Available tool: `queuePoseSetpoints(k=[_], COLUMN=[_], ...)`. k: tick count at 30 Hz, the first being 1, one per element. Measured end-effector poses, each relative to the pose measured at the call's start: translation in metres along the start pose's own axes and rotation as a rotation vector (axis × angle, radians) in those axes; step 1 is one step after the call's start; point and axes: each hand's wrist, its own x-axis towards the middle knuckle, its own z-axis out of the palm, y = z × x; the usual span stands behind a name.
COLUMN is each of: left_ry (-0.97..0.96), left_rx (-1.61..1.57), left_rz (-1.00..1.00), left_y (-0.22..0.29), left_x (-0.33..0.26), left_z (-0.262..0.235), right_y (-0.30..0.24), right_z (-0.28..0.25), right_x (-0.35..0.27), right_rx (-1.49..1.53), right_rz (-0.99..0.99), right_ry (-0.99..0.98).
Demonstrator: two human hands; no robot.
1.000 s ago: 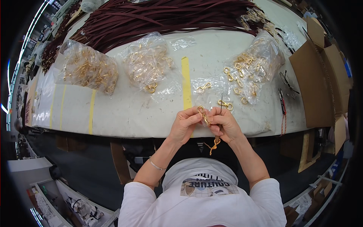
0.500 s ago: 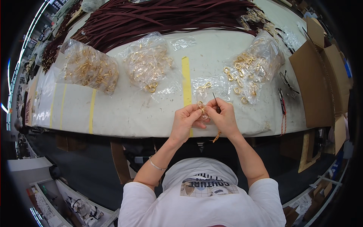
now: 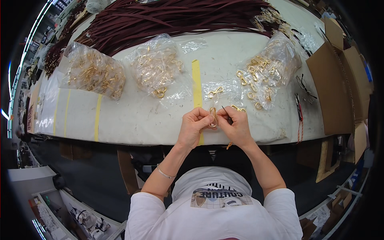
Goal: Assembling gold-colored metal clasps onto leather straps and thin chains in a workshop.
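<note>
My left hand (image 3: 193,126) pinches a gold snap hook (image 3: 213,114) between thumb and fingers, just above the table's near edge. Clear film seems to wrap part of the hook. My right hand (image 3: 239,127) has its thumb and finger closed at the hook's right side. A thin, dark pointed tool (image 3: 225,110) is tucked in that hand, tip up and to the left. An orange cord end (image 3: 229,146) hangs below the right palm. Loose gold hooks (image 3: 216,92) lie on clear film just beyond my hands, and another hook (image 3: 239,108) shows behind my right fingers.
Clear bags of gold hooks stand at left (image 3: 90,72), middle (image 3: 154,66) and right (image 3: 276,60). Dark red straps (image 3: 176,18) cover the far side. Glasses (image 3: 306,87), a red-and-black tool (image 3: 298,107) and an open cardboard box (image 3: 330,92) are at right. Yellow tape (image 3: 196,84) marks the table (image 3: 140,124).
The hook has turned slightly in my fingers, and the left fingers have curled in closer. My right hand has shifted a little, uncovering a hook on the table behind it.
</note>
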Motion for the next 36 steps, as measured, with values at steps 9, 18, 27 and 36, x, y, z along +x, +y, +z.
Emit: queuePoseSetpoints(k=[9, 18, 27, 36], left_ry=[0.002, 0.018, 0.037, 0.005], left_rx=[0.038, -0.184, -0.041, -0.211], left_rz=[-0.006, -0.039, -0.005, -0.096], left_y=[0.002, -0.001, -0.001, -0.005], left_x=[-0.002, 0.0, 0.001, 0.003], left_z=[0.002, -0.005, 0.004, 0.002], right_y=[0.008, 0.012, 0.009, 0.011], right_z=[0.006, 0.003, 0.001, 0.001], right_x=[-0.004, 0.003, 0.011, 0.014], right_rx=[-0.253, 0.277, 0.424, 0.515], right_rz=[-0.232, 0.132, 0.307, 0.34], right_ry=[0.087, -0.053, 0.012, -0.034])
